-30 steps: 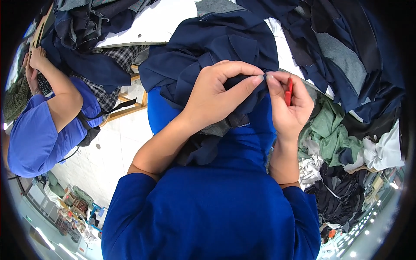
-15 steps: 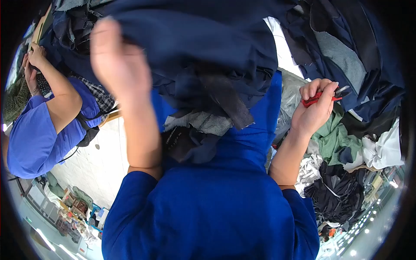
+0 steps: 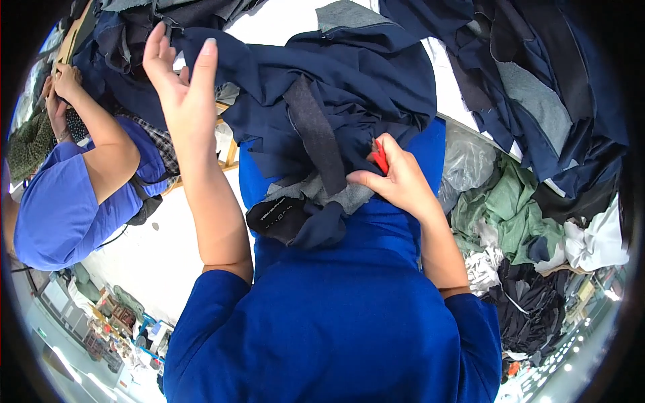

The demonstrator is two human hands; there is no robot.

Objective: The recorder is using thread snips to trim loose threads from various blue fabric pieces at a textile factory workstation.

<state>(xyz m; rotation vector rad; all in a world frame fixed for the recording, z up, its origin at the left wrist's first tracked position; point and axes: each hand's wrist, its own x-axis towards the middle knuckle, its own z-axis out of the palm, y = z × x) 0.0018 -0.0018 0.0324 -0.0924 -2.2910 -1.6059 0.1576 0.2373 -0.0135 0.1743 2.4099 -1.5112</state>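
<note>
A dark navy garment (image 3: 363, 80) lies bunched over the table edge and my lap. Its grey inner band (image 3: 354, 197) and a black printed piece of lining (image 3: 277, 216) face up near me. My left hand (image 3: 183, 84) is raised over its left part, fingers spread and nothing visible in them. Lower right, my right hand (image 3: 401, 181) is closed around red-handled thread snips (image 3: 380, 158) and rests against the garment. The blades are hidden by the hand and cloth. A dark fabric strip (image 3: 312, 127) lies across the garment's middle.
More navy and grey garments (image 3: 537, 101) are heaped at the right of the white table (image 3: 275, 23). Below them lie green cloth (image 3: 504, 208), white scraps (image 3: 594, 235) and black scraps (image 3: 531, 305). On the left, a co-worker in a blue-violet top (image 3: 54, 215) handles cloth.
The dark cloth has dropped lower, uncovering white tabletop at the back. My right hand has moved left onto the garment with the snips. My left hand's fingers are spread now, after being motion-blurred.
</note>
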